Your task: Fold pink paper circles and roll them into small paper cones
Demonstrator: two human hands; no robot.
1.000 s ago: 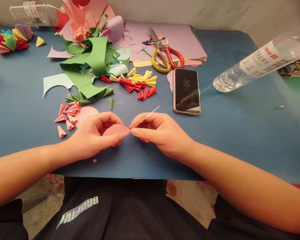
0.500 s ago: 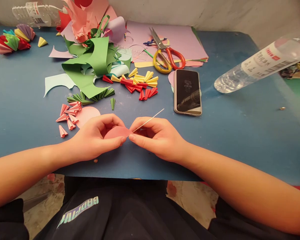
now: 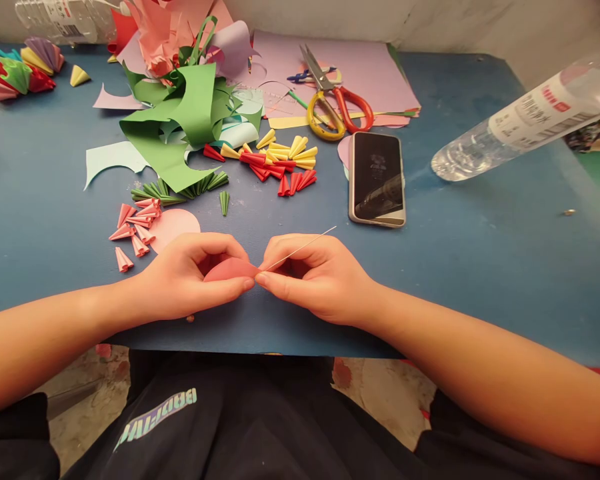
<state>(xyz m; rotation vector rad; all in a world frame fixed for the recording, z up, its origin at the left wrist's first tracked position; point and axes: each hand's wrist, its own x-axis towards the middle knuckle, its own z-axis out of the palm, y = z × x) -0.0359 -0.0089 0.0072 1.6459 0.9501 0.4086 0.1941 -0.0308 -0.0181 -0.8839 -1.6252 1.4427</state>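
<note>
Close to the table's front edge, my left hand (image 3: 195,277) is closed on a pink paper piece (image 3: 233,269), which shows between thumb and fingers. My right hand (image 3: 313,280) meets it at the fingertips and pinches a thin pale stick (image 3: 300,249) against the paper's right end. The stick slants up to the right; its lower tip is hidden by the fingers. Beyond my left hand lies a flat pink paper circle (image 3: 177,227), with several small pink paper cones (image 3: 139,225) beside it.
Green paper scraps (image 3: 195,107), green cones (image 3: 200,187) and red and yellow cones (image 3: 275,163) lie farther back. Scissors (image 3: 330,100) rest near a phone (image 3: 377,179). A water bottle (image 3: 525,120) stands at right. Folded coloured paper pieces (image 3: 25,70) sit at far left.
The stick has swung to a flatter slant, its free end lower and farther right. Both hands keep their pinch on the paper. The whole view has shifted slightly.
</note>
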